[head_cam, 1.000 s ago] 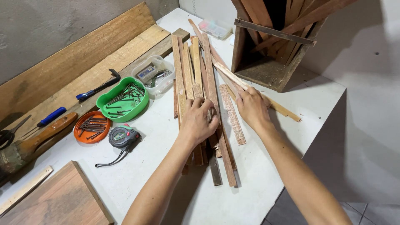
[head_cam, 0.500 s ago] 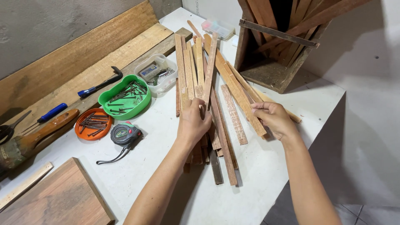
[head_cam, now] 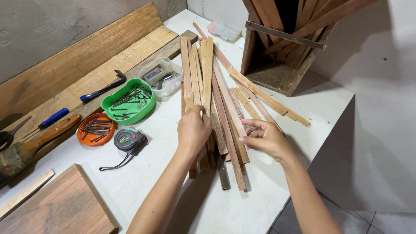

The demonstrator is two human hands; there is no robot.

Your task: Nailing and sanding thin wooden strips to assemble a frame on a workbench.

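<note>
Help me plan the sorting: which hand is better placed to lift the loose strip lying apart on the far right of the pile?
Probably the right hand: it lies on the pile's right edge, nearest that loose strip, while the left hand rests on the pile.

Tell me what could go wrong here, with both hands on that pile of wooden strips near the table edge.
1. The wooden strips lie loosely fanned under the left hand; pushing could scatter them toward the green tray of nails.
2. The near ends of the strips sit close to the table edge by the right hand, so one may slide off.
3. Rough wood could leave splinters in bare fingers.
</note>
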